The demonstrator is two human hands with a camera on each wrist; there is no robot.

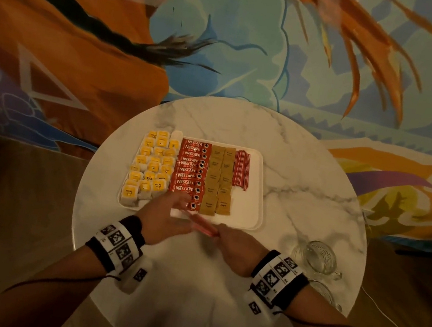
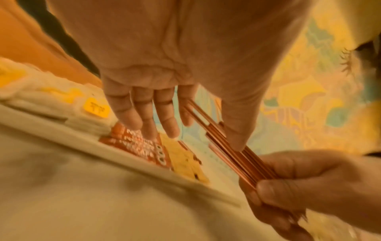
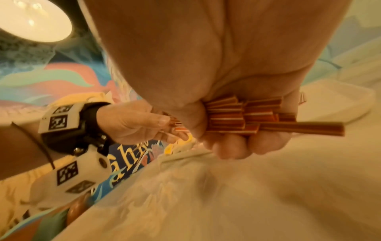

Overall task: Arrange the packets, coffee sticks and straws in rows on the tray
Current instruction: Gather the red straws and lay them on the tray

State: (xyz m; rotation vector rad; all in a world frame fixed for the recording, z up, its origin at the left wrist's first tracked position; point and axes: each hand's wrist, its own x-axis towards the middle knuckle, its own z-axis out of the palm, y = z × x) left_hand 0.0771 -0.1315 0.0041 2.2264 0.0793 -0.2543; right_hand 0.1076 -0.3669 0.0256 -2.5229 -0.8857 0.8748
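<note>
A white tray point(image 1: 256, 198) holds rows of yellow tea packets point(image 1: 152, 167), red Nescafe coffee sticks point(image 1: 190, 170), brown sugar packets point(image 1: 219, 180) and red striped straws point(image 1: 241, 169). Just in front of the tray's near edge, both hands hold a loose bundle of red straws point(image 1: 203, 225) point(image 2: 233, 156) point(image 3: 226, 117). My right hand point(image 1: 235, 248) point(image 3: 237, 141) grips one end in a fist, with one straw sticking out further. My left hand point(image 1: 173, 210) point(image 2: 206, 130) pinches the other end between thumb and index finger, its other fingers straight over the coffee sticks.
The tray sits on a round white marble table point(image 1: 306, 177). A glass mug point(image 1: 318, 257) lies at the table's right side, with a second glass point(image 1: 327, 294) nearer me. The tray's right part beside the laid straws is bare. A colourful mural fills the wall behind.
</note>
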